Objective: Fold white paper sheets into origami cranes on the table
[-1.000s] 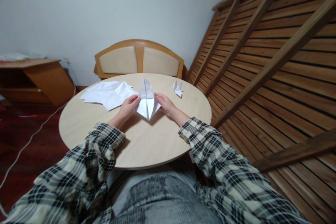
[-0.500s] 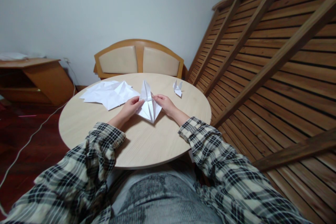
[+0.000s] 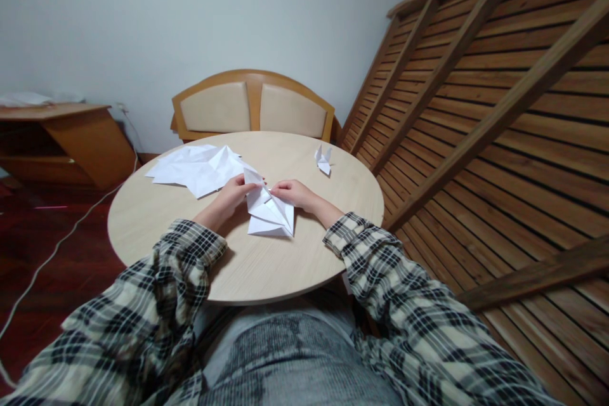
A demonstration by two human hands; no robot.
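A partly folded sheet of white paper [image 3: 273, 216] is between my hands over the middle of the round table. My left hand [image 3: 236, 193] pinches its upper left side, thumb on top. My right hand [image 3: 294, 193] is closed on the paper's upper right edge, with the fingertips close to the centre crease. One pointed flap stands up at the far end, leaning left, and the lower layers spread apart toward me. The undersides of the fingers are hidden.
White creased sheets [image 3: 193, 168] lie at the table's left. A small folded paper figure [image 3: 323, 160] stands at the right. The round table [image 3: 228, 279] has a padded headboard [image 3: 214, 108] behind it and a slatted wooden panel [image 3: 476, 139] to its right. A cable [image 3: 61, 244] crosses the floor.
The folded paper has turned, its top point now leaning left and its lower tip shifted right. Its lower layers have spread. My right hand has come closer to my left.
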